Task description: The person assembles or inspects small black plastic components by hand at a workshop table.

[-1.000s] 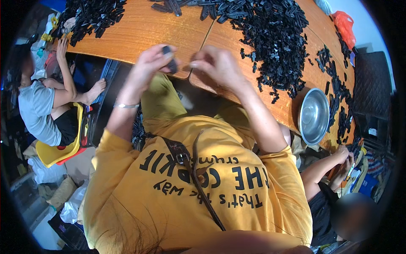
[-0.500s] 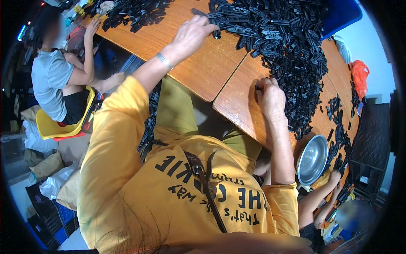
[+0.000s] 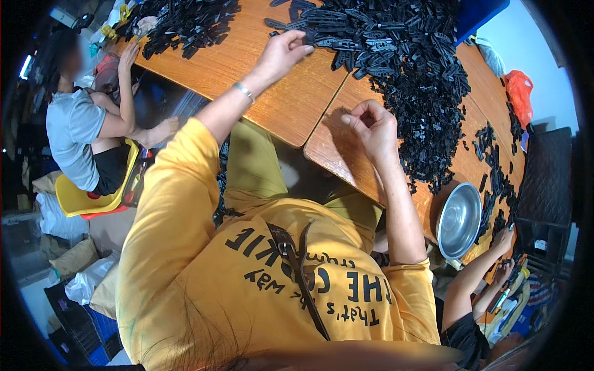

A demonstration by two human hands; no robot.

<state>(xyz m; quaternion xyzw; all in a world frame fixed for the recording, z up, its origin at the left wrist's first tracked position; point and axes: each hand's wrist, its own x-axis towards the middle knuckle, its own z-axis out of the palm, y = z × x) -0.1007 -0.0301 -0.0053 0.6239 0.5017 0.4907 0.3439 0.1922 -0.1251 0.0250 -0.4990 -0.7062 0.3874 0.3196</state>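
Observation:
My left hand (image 3: 281, 55), with a band at its wrist, reaches to the near edge of a heap of long black plastic pieces (image 3: 371, 31). Its thumb and fingers are drawn together beside the pieces; whatever is between them is hidden. Lower and to the right, my right hand (image 3: 375, 130) is raised above the wooden table (image 3: 291, 108), thumb and forefinger brought together in a pinch. If it holds something, that is too small to make out. Next to this hand spreads a pile of small black plastic parts (image 3: 427, 117).
A metal bowl (image 3: 459, 221) sits at the table's right edge. Beyond the heap are a blue bin (image 3: 479, 18) and a red plastic bag (image 3: 518, 99). Another black pile (image 3: 185, 25) lies far left, near a seated person (image 3: 77, 123). A co-worker's arm (image 3: 473, 272) reaches in at right.
My right hand has come away from the small parts, moving left and up over the bare wood. My left hand has shifted slightly left and down, and the piece hanging by its fingertips no longer shows.

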